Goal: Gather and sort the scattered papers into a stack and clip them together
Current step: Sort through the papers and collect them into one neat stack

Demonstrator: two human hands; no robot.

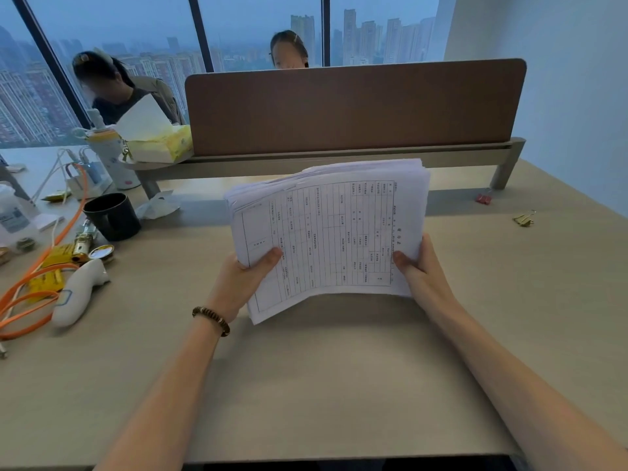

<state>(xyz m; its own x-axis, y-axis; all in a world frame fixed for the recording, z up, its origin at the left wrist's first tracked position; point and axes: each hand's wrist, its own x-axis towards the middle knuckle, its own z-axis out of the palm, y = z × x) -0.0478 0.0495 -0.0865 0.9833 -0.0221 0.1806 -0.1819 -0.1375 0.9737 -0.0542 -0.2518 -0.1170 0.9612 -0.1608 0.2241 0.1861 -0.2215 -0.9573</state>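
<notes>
- Nearest, two bare forearms reach forward over the desk (339, 385); the left wrist wears a beaded bracelet (211, 320).
- The left hand (244, 283) is closed on the lower left edge of the stack of papers (326, 232), thumb on the printed top sheet and fingers hidden behind it.
- The right hand (419, 266) grips the lower right edge the same way, thumb on top.
- The stack is held above the desk, tilted up towards the camera, with a printed table on the top sheet. Its far edges are fanned and uneven, so it probably needs squaring before clipping.
- Judged from its thickness, the stack is fairly heavy but floppy. The sheets look smooth and likely to slide, so hold opposite edges firmly and tap one edge on the desk.
- Farther right, a gold binder clip (524, 219) and a red binder clip (484, 198) lie on the desk, well apart from the hands.
- To the left sit a black mug (112, 216) and an orange cable (40, 287).
- Behind stands a brown divider panel (353, 107).
</notes>
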